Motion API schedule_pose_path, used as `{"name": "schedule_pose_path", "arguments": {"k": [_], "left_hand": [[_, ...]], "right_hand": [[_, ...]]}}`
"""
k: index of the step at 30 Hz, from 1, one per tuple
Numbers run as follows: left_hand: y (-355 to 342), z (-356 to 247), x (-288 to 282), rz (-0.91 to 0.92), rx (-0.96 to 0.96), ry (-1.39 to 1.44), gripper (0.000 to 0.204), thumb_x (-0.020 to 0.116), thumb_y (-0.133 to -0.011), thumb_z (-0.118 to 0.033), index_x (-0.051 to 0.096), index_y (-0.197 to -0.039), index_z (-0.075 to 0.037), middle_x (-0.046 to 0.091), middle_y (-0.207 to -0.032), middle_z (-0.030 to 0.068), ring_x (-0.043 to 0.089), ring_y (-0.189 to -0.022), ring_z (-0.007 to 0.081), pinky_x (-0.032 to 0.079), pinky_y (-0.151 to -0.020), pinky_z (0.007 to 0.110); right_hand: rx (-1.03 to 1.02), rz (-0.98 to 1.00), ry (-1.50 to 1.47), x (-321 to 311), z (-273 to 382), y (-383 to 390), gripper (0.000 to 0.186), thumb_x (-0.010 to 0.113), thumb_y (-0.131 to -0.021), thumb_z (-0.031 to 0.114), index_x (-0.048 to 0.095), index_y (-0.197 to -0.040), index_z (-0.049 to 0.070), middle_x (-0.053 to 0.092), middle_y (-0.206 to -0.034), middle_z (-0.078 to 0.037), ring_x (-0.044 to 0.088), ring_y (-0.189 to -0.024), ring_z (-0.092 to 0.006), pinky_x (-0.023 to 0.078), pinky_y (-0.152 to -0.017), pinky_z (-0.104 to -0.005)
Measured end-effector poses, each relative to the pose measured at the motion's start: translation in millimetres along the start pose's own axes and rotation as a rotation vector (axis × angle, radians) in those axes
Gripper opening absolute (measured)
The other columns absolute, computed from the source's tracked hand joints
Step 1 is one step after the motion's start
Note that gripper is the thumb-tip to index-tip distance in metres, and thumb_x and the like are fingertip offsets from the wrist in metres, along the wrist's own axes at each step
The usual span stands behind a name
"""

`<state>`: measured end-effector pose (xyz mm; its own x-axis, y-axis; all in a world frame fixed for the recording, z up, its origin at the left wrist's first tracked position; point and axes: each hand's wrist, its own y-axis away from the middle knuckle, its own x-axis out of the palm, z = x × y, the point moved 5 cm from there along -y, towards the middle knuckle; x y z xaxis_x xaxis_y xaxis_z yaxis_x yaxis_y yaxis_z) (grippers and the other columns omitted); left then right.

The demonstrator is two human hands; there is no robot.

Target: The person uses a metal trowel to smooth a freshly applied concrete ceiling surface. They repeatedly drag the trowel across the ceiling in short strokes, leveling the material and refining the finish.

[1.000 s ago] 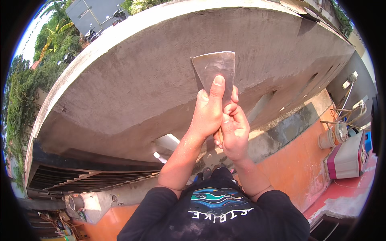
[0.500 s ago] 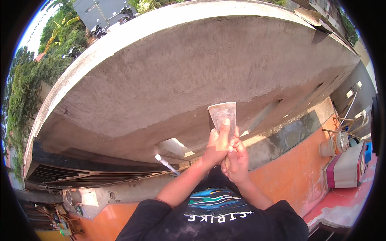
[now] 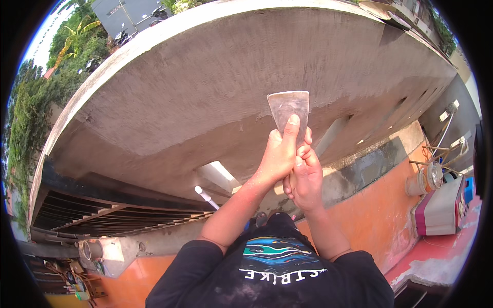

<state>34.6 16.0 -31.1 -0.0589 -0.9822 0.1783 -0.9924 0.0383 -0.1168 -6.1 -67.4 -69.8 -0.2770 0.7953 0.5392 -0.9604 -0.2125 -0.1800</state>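
A scraper (image 3: 288, 104) with a broad, flaring metal blade points up and away from me at the grey plastered wall (image 3: 205, 87). My left hand (image 3: 280, 153) is closed around its lower part, thumb pressed flat along the blade. Just below and to the right, my right hand (image 3: 306, 180) is also closed, wrapped at the handle end against the left. The handle itself is hidden by my fingers. The blade edge overlaps the wall surface in view; whether it touches, I cannot tell.
Slot openings (image 3: 218, 173) pierce the lower wall. A white pipe (image 3: 205, 196) sticks up left of my forearm. Dark slats (image 3: 102, 215) lie at left. Buckets (image 3: 415, 184) and a cream block with a maroon stripe (image 3: 436, 213) stand at right on the orange floor (image 3: 359, 220).
Both hands and the scraper have moved up along the wall, farther from my body. The grip looks the same.
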Motion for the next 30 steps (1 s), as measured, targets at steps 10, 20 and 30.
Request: {"name": "schedule_pose_path", "arguments": {"k": [10,20,30], "left_hand": [[5,28,-18,-0.048,-0.138,0.12,0.063,0.035,-0.101,-0.06,0.055,-0.081,-0.005,0.046,-0.061,-0.0011,0.043,-0.055,0.007,0.035,-0.052,0.023],[2,2,-10,0.004,-0.15,0.063,0.06,0.036,-0.103,-0.056,0.057,-0.078,-0.005,0.049,-0.063,-0.0015,0.047,-0.061,0.0073,0.04,-0.058,0.025],[5,35,-26,-0.013,-0.202,0.091,0.06,0.036,-0.103,-0.056,0.056,-0.08,-0.004,0.048,-0.06,-0.0016,0.047,-0.057,0.007,0.04,-0.054,0.027]], "right_hand": [[0.093,-0.007,0.089,-3,-30,2,0.012,0.045,-0.105,0.021,0.043,-0.108,0.009,0.05,-0.064,0.0,0.043,-0.041,-0.005,0.033,-0.035,-0.0189],[-0.034,0.093,-0.016,10,-3,-2,0.012,0.045,-0.105,0.018,0.041,-0.108,0.007,0.049,-0.063,-0.001,0.043,-0.041,-0.0064,0.034,-0.037,-0.0195],[0.103,-0.032,0.077,-9,-47,3,0.016,0.048,-0.104,0.026,0.041,-0.109,0.012,0.053,-0.068,-0.005,0.045,-0.039,-0.0083,0.035,-0.033,-0.0203]]}}
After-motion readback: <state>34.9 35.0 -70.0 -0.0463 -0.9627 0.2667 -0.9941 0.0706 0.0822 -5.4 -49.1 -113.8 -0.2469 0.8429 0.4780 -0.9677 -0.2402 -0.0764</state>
